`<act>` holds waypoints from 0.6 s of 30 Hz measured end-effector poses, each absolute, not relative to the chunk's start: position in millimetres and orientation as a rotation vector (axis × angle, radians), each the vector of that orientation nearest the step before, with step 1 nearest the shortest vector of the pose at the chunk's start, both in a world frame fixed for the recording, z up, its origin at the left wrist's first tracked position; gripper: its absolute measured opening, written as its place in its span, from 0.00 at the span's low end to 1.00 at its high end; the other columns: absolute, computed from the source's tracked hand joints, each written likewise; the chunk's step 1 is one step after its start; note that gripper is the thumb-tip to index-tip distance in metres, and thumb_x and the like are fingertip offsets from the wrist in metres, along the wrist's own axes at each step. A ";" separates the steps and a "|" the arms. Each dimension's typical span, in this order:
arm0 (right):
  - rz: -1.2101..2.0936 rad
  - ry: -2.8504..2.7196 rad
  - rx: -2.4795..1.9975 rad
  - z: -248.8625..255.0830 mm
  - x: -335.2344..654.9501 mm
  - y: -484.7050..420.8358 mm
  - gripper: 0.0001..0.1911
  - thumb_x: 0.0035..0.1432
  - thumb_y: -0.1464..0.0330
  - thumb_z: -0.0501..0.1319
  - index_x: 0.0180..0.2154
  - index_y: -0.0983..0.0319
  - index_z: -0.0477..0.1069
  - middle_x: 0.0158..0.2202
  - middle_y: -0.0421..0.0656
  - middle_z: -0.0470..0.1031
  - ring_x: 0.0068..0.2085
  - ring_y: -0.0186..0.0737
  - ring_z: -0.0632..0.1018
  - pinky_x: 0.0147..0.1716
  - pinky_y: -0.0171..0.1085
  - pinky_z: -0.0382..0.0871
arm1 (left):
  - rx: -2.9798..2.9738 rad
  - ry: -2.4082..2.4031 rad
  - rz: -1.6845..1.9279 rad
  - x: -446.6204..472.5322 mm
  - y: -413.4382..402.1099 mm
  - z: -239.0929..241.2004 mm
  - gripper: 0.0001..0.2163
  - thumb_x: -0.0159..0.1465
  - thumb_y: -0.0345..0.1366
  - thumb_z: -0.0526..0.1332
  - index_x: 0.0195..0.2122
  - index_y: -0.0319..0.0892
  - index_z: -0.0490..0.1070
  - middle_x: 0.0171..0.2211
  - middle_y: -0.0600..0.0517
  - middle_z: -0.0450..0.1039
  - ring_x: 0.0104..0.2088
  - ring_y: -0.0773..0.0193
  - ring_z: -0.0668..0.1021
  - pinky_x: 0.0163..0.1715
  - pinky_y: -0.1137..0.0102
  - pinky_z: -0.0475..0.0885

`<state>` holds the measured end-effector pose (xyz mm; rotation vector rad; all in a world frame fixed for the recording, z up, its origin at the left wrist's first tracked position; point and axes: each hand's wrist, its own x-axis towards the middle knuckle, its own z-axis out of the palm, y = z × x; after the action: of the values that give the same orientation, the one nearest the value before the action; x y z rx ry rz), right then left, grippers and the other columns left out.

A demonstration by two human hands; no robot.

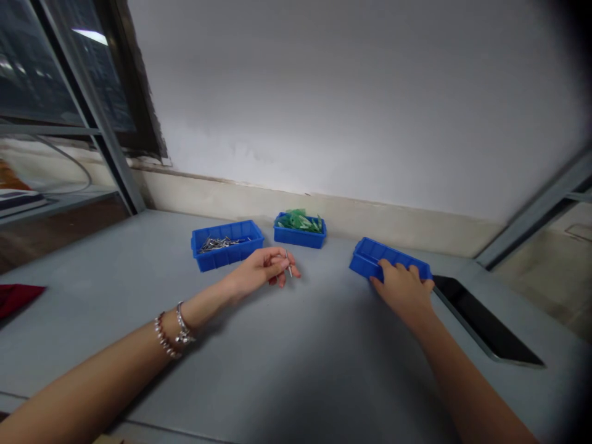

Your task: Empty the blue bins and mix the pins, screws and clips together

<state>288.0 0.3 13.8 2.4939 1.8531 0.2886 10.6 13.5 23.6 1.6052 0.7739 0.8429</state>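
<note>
Between the thumb and fingers of my left hand (pixel 271 265) is a thin, silvery metal pin (pixel 289 264), held nearly upright above the table. Just behind that hand stands a blue plastic bin (pixel 222 256) with many similar metal pins (pixel 221 243) inside. My right hand (pixel 402 287) grips the near wall of another blue bin (pixel 365 264), fingers over the rim and thumb on the outside. Its contents are mostly hidden by the near wall and the hand. A smaller blue bin (pixel 300 238) filled with green pieces (pixel 300 220) sits between the two.
A dark-screened tablet (pixel 485 320) lies on the grey table (pixel 277 370) right of my right hand. Red cloth (pixel 18 297) shows at the left edge. A wall (pixel 324 111) rises behind the bins, with metal frame posts (pixel 118 166) at both sides.
</note>
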 end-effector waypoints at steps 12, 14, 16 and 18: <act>0.286 1.864 2.477 15.2 286.2 -0.8 0.18 0.59 0.63 0.50 0.49 0.62 0.65 0.46 0.53 0.69 0.50 0.57 0.66 0.40 0.51 0.59 | 1.855 1.072 0.998 6.6 23.7 23.3 0.08 0.59 0.39 0.55 0.31 0.40 0.61 0.30 0.49 0.73 0.23 0.70 0.71 0.24 0.72 0.64; 0.290 1.866 2.482 14.1 284.8 -0.8 0.18 0.59 0.63 0.50 0.48 0.62 0.65 0.46 0.53 0.69 0.50 0.57 0.66 0.40 0.51 0.59 | 1.913 1.161 1.093 -2.0 30.4 25.8 0.07 0.59 0.39 0.55 0.30 0.40 0.62 0.28 0.51 0.71 0.24 0.69 0.70 0.26 0.71 0.65; 0.288 1.870 2.491 13.9 283.8 -1.6 0.17 0.59 0.63 0.50 0.48 0.62 0.65 0.46 0.53 0.70 0.50 0.57 0.66 0.40 0.52 0.59 | 2.068 1.364 1.250 -14.2 36.7 30.1 0.07 0.59 0.39 0.56 0.31 0.40 0.64 0.28 0.51 0.71 0.27 0.67 0.71 0.29 0.71 0.65; 0.299 1.888 2.529 16.7 285.1 -3.3 0.17 0.60 0.63 0.51 0.48 0.63 0.66 0.46 0.53 0.70 0.50 0.58 0.66 0.40 0.53 0.60 | 2.257 1.633 1.316 -28.3 42.2 34.2 0.07 0.60 0.38 0.54 0.34 0.41 0.66 0.28 0.52 0.71 0.28 0.65 0.72 0.30 0.71 0.65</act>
<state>285.1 -3.3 16.7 2.5287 1.8876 0.2985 -28.3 42.2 34.2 2.2574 1.6331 1.3164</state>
